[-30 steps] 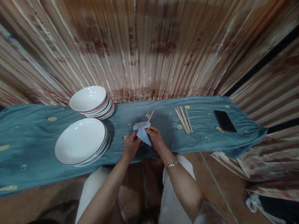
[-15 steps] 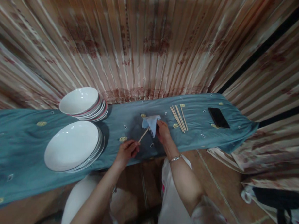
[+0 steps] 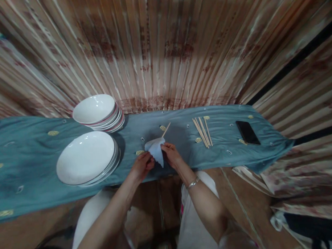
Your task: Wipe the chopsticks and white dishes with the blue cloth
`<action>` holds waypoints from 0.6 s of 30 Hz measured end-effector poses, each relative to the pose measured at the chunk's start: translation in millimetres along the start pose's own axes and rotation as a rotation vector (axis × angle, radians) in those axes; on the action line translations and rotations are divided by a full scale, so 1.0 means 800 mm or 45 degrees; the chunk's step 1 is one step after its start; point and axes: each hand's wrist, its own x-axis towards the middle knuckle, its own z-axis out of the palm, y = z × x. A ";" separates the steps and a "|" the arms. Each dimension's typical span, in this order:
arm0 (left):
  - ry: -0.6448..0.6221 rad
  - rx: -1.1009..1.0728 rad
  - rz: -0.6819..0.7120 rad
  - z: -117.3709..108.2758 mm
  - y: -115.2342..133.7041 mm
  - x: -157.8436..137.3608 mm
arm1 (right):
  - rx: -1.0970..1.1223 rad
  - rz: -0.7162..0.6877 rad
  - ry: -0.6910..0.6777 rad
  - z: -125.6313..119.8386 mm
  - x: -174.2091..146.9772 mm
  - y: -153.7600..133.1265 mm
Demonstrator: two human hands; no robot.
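Observation:
Over the middle of the table, a pale blue cloth (image 3: 156, 150) is folded around a wooden chopstick (image 3: 166, 129). The chopstick's far end sticks out beyond the cloth, up and to the right; its near end is hidden. My left hand (image 3: 142, 166) is closed at the near end, at the cloth's left edge, its grip on the chopstick mostly covered. My right hand (image 3: 171, 154) pinches the cloth from the right, with a corner hanging down between both hands. Several more chopsticks (image 3: 202, 132) lie side by side to the right of my right hand.
To the left stand a stack of white plates (image 3: 85, 158) and, behind it, a stack of white bowls (image 3: 94, 109) with red bands. A black phone (image 3: 248, 132) lies near the right end of the blue tablecloth (image 3: 36, 154). A pleated curtain (image 3: 158, 74) hangs along the back.
The cloth has slid down the chopstick towards my left hand, together with my right hand. The chopstick's far end now shows, and its near length is covered.

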 end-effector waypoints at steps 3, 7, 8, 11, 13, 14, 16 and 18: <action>0.080 0.039 0.064 -0.003 -0.003 0.002 | -0.061 0.010 -0.001 0.001 -0.002 0.005; 0.128 0.168 0.113 -0.006 -0.007 0.004 | -0.062 -0.031 0.057 -0.005 0.003 0.005; 0.133 0.205 0.116 -0.006 -0.008 0.004 | -0.060 -0.033 0.064 -0.007 0.004 0.004; 0.147 0.285 0.103 -0.007 -0.009 0.004 | -0.061 -0.037 0.059 -0.013 0.007 0.000; 0.132 0.329 0.083 -0.006 -0.008 0.003 | -0.047 -0.062 0.069 -0.017 0.010 -0.004; 0.119 0.349 0.070 -0.005 -0.007 0.002 | -0.035 -0.077 0.083 -0.019 0.012 -0.007; 0.099 0.375 0.050 -0.003 -0.007 0.000 | -0.005 -0.106 0.120 -0.025 0.016 -0.012; 0.098 0.384 0.029 -0.002 -0.006 -0.002 | 0.020 -0.133 0.164 -0.032 0.020 -0.020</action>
